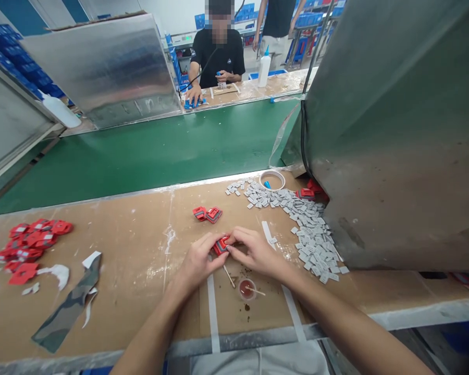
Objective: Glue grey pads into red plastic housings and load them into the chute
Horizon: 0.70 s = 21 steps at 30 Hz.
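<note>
My left hand (198, 258) and my right hand (254, 251) meet over the brown worktop, and both pinch one small red and grey part (221, 245) between their fingertips. Two more red parts (207, 213) lie just beyond the hands. A small round cap of red glue (247, 289) with a thin stick in it sits close to my wrists, and a second stick (229, 276) lies beside it. A spread of several small grey pads (305, 226) runs along the table to the right of my right hand.
A heap of red parts (31, 242) lies at the far left, with a camouflage cloth strip (68, 307) nearer me. A tape roll (272, 180) sits by the green conveyor belt (148, 151). A large metal panel (394, 130) stands at the right. Across the belt a person (218, 54) works.
</note>
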{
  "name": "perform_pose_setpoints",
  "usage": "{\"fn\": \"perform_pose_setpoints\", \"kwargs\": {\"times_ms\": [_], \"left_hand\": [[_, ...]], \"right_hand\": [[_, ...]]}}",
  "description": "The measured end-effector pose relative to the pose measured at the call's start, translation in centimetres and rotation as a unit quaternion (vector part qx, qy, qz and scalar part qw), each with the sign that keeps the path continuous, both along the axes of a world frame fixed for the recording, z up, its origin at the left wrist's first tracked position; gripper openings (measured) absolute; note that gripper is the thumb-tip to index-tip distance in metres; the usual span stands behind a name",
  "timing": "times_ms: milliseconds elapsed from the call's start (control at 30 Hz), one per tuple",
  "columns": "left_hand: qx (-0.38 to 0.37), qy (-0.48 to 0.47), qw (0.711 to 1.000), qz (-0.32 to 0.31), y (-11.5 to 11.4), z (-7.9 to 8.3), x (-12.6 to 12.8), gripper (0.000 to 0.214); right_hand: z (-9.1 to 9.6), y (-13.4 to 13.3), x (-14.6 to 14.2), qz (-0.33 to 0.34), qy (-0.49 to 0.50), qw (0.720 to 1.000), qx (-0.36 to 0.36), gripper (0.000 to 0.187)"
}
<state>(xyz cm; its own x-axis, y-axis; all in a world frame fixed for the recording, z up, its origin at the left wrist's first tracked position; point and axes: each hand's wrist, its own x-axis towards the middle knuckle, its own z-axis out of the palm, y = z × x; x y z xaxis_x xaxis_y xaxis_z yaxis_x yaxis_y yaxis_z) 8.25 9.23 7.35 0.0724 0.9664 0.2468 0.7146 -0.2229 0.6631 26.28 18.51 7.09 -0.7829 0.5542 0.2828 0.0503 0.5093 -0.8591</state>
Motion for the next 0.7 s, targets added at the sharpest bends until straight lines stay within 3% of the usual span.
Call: {"fn": "perform_pose_setpoints", "kwargs": {"times_ms": [200, 367, 500, 600, 700], "left_hand": [[-0.018, -0.015, 1.0, -0.005, 0.1, -0.5, -0.2, 0.03], [-0.007, -0.003, 1.0, -0.005, -0.1, -0.6, -0.2, 0.032], [-0.02, -0.073, 0.997, -0.013, 0.3, -0.2, -0.8, 0.04], [-0.009, -0.142, 0.99, 0.005, 1.0, -0.3, -1.8, 0.048], [0.013, -0.102, 0.993, 0.064, 2.1, -1.0, -2.6, 0.045]], "right_hand": [[-0.2, 0.3, 0.3, 0.022, -0.049, 0.998, 0.031, 0.005], [-0.3, 0.1, 0.4, 0.006, -0.028, 0.999, 0.027, 0.007], [-0.3, 0.8, 0.4, 0.0, -0.013, 1.0, 0.007, 0.004], [0.6, 1.7, 0.6, -0.026, 0.006, 1.0, -0.007, 0.004], [2.8, 1.4, 2.1, -0.056, 0.059, 0.997, -0.006, 0.005]]}}
